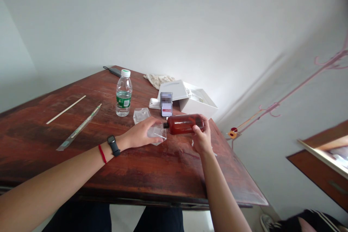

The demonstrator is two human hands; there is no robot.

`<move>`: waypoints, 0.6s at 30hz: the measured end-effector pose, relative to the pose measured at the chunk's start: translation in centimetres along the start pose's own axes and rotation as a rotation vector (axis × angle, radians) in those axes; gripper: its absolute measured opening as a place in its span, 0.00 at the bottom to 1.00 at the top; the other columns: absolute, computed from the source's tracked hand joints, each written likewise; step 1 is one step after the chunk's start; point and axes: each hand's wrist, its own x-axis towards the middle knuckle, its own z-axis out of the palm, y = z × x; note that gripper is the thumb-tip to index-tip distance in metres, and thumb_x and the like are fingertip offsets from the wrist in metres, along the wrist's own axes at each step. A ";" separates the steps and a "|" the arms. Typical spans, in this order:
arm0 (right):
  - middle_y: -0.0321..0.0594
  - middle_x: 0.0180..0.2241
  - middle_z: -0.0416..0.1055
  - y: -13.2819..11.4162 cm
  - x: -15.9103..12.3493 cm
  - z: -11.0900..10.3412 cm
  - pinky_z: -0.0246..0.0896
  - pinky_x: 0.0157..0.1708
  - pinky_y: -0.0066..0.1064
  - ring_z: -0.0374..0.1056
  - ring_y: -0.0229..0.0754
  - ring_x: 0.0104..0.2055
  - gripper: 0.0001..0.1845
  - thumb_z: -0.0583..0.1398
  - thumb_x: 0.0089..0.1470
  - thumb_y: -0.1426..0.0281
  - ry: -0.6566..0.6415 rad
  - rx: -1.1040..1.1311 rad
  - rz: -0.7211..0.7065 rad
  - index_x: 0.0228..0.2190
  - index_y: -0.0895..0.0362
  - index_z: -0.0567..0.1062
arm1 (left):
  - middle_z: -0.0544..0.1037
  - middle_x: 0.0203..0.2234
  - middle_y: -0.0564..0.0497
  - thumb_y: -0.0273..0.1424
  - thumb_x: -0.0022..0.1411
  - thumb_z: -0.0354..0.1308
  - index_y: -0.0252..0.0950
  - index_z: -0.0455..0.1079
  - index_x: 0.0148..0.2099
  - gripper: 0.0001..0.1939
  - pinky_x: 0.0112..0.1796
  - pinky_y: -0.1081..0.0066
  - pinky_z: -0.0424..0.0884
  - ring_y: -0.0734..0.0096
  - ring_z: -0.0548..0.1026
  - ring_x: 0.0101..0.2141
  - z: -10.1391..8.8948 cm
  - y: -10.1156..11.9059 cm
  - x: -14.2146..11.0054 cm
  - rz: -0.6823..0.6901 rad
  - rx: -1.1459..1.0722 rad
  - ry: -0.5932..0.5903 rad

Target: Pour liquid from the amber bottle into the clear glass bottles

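Note:
My right hand (202, 138) is wrapped round a brown bottle (183, 124), held on its side with its neck pointing left. The neck meets a small clear plastic container (157, 132) that my left hand (141, 132) grips on the wooden table (81, 159). My left wrist carries a black watch and a red string. A second clear container (140, 115) lies just behind my left hand.
A water bottle (124, 93) with a green label stands behind. A small device (166, 104) and an open white box (190, 99) sit behind the brown bottle. Wrapped chopsticks (78, 127), a wooden stick (65, 109), a cloth (159, 79) and a dark object (112, 70) lie farther back.

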 end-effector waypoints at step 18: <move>0.40 0.48 0.78 1.0 0.4 -0.6 0.72 0.52 0.47 0.75 0.53 0.52 0.34 0.75 0.46 0.55 -0.004 -0.011 -0.031 0.53 0.46 0.74 | 0.79 0.57 0.43 0.40 0.62 0.74 0.42 0.69 0.63 0.31 0.58 0.51 0.74 0.50 0.79 0.55 0.1 -0.2 0.0 0.005 0.000 -0.005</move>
